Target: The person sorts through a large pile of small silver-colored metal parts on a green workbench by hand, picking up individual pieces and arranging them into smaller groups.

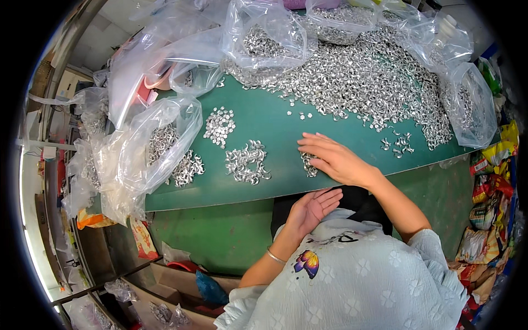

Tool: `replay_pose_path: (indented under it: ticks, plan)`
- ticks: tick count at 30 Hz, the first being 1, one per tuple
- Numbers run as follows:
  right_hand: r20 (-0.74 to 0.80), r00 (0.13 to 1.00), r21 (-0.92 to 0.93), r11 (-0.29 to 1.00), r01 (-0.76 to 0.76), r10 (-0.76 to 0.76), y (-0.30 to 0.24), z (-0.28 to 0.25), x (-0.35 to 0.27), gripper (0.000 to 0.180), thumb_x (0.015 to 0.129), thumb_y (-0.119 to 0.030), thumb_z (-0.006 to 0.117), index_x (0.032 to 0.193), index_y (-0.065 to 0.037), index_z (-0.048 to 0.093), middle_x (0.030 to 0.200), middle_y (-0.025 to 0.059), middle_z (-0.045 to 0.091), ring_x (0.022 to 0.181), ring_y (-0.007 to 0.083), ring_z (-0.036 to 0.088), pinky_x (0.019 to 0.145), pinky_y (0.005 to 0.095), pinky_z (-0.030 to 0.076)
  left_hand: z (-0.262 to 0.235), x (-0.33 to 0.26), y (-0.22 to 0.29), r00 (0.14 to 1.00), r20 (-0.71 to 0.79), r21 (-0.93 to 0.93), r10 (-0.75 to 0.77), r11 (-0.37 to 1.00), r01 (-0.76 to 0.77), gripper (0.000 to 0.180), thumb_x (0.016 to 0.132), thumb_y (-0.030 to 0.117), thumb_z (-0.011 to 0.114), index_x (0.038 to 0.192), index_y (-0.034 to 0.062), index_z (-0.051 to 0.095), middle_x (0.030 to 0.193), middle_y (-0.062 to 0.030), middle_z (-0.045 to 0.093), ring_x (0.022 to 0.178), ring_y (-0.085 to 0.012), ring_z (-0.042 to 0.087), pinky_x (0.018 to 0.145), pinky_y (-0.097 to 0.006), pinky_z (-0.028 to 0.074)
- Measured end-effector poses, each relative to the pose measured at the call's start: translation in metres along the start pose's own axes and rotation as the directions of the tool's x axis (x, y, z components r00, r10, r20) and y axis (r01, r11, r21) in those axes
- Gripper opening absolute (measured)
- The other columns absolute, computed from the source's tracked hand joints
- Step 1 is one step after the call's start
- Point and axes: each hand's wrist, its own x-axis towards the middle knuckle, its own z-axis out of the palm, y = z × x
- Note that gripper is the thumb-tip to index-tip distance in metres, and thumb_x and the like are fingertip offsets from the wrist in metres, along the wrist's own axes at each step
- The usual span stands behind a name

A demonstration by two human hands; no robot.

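**Sweeping metal parts to the edge**

Resting flat on the green surface (264, 118), the right hand (335, 159) had its fingers spread wide over a small cluster of parts (309, 164), as if to drag them off the edge. Below that edge the left hand (312, 209) lay cupped, palm up, empty, likely to catch them. Heaps (374, 77) and clear bags (159, 143) crowded the surface; boxes sat below.

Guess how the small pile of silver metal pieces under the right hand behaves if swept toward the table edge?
The pile is loose, so it likely scatters rather than moving together. The curved pieces may hook and clump. The smooth green table suggests easy sliding under the right hand.
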Motion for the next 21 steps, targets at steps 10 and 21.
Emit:
replay_pose_path:
  ticks: [10,21]
  plan:
    - [0.086,0.996,0.03,0.999,0.036,-0.038,-0.006,-0.006,0.007,0.037,0.097,-0.017,0.052,0.131,-0.002,0.054,0.137,0.0145,0.054,0.137,0.0316,0.041,0.117,0.046,0.028,-0.02,0.02,0.01,0.893,0.416,-0.337,-0.172,0.883,0.327,0.068,0.103,0.041,0.032,0.142,-0.0144,0.031,0.147,-0.0316,0.036,0.136,-0.0386,0.041,0.113,-0.044,0.036]
    - [-0.105,0.994,-0.198,0.979,-0.044,0.023,0.004,-0.023,0.016,0.019,0.081,-0.004,0.069,0.099,-0.009,0.071,0.094,0.0035,0.058,0.091,0.0235,0.053,0.082,0.0357,0.041,-0.012,0.015,0.015,0.959,0.208,-0.126,-0.194,0.967,0.223,0.065,0.102,0.039,0.035,0.146,-0.0082,0.028,0.146,-0.031,0.037,0.136,-0.0388,0.041,0.113,-0.043,0.037]
